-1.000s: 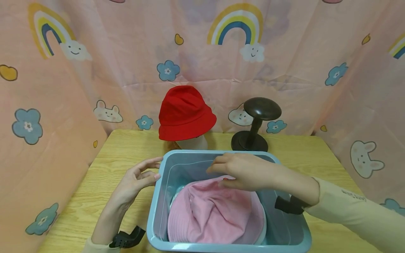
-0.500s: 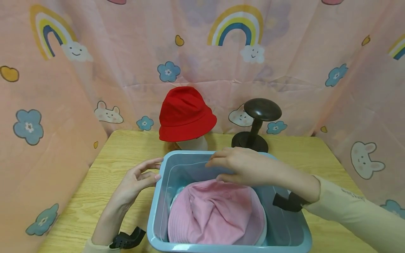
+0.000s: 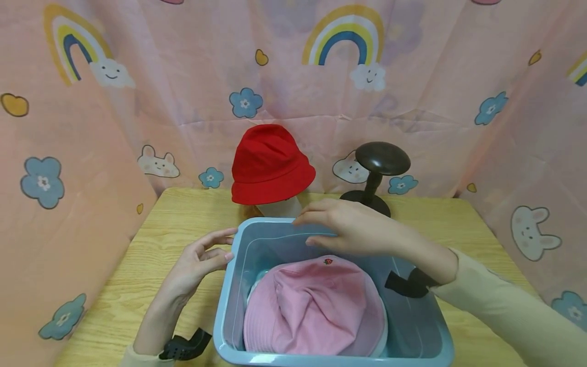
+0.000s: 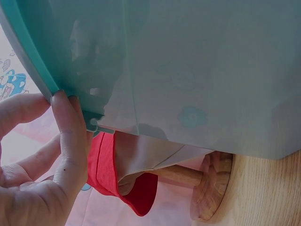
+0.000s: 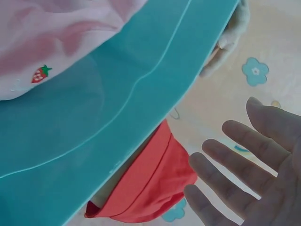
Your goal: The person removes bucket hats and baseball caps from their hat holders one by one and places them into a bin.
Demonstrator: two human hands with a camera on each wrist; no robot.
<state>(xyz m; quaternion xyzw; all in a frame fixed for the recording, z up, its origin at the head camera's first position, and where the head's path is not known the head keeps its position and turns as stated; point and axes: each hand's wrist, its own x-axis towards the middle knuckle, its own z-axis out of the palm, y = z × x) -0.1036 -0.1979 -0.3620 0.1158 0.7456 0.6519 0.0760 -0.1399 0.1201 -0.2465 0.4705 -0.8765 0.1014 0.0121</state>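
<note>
A light blue plastic bin [image 3: 330,360] stands on the table in front of me. Inside it lies a crumpled pink bucket hat [image 3: 316,306] with a small strawberry patch, also seen in the right wrist view. Another pale rim shows beneath the pink hat, mostly covered. My left hand [image 3: 194,267] touches the bin's left rim from outside with fingertips and thumb. Over the bin's back part hovers my right hand [image 3: 350,227], its fingers spread and holding nothing. In the right wrist view the fingers [image 5: 230,183] are extended, apart from the pink hat.
Behind the bin a red bucket hat [image 3: 272,165] sits on a hat stand [image 4: 214,186] with a wooden base. To its right is a bare dark hat stand [image 3: 382,159]. A patterned pink cloth [image 3: 206,76] hangs around the wooden table [image 3: 183,216].
My right hand has risen and moved back from the pink hat toward the bin's far rim, uncovering the strawberry patch. The left hand stays at the rim.
</note>
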